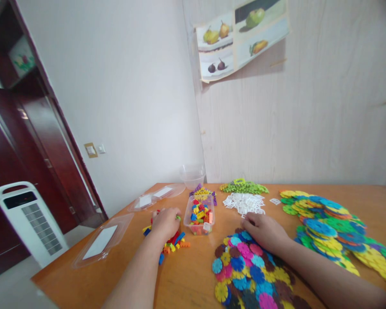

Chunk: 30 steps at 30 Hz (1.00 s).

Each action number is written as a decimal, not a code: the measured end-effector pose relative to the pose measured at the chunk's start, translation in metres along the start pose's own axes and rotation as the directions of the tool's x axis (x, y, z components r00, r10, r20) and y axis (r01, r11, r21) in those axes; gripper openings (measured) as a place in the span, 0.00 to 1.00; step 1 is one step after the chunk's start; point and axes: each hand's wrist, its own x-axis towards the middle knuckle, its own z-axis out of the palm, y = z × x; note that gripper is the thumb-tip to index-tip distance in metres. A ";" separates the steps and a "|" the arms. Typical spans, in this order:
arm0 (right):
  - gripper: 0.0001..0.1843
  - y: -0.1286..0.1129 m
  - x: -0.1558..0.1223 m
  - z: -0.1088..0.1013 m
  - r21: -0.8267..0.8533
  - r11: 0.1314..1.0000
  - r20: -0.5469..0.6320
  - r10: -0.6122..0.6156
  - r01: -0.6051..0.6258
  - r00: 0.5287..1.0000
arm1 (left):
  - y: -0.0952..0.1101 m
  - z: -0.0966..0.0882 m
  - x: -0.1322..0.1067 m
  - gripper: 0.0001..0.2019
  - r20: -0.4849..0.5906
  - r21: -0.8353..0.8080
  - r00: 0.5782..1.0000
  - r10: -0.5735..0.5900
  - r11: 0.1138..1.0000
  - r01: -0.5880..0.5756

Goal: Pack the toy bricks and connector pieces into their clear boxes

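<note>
My left hand [165,224] is curled over a small pile of toy building bricks [173,246] in red, blue, yellow and orange. A green brick [178,218] shows at its fingertips. Just right of that hand stands a clear plastic tub [187,218] partly filled with the same kind of bricks. My right hand [266,231] rests at the upper edge of a heap of flower-shaped plastic discs [241,266], fingers loosely bent and pointing left. Nothing shows in it, though its underside is hidden. A pile of white plastic pieces [244,202] lies just beyond its fingers.
Clear lids with white labels [101,242] lie along the table's left side. Stacked clear tubs [192,175] stand at the back, near purple and yellow pieces [202,190] and green pieces [244,186]. Larger coloured discs [321,227] spread across the right of the wooden table [193,279].
</note>
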 end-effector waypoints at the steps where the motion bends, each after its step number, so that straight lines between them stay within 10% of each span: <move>1: 0.19 0.000 0.000 0.000 0.001 1.000 -0.001 0.002 -0.002 1.000 | 0.000 0.000 0.002 0.11 -0.020 -0.083 1.000 -0.021 0.996 0.019; 8: 0.19 0.000 0.000 0.000 0.003 1.000 0.004 0.012 -0.012 1.000 | 0.017 -0.030 -0.002 0.26 -0.163 -0.843 0.984 -0.067 0.527 -0.104; 17: 0.19 0.000 0.000 0.000 -0.007 1.000 0.001 0.000 0.000 1.000 | -0.006 -0.031 -0.010 0.09 0.041 -0.259 0.998 -0.046 0.964 0.055; 24: 0.19 0.002 0.001 0.001 0.000 1.000 0.004 0.009 -0.009 1.000 | 0.001 -0.026 -0.015 0.08 0.120 -0.017 0.990 -0.074 0.997 0.077; 30: 0.19 0.002 0.000 0.001 -0.010 1.000 0.002 0.007 -0.007 1.000 | -0.003 -0.021 -0.007 0.04 -0.012 -0.221 0.998 -0.061 0.974 0.056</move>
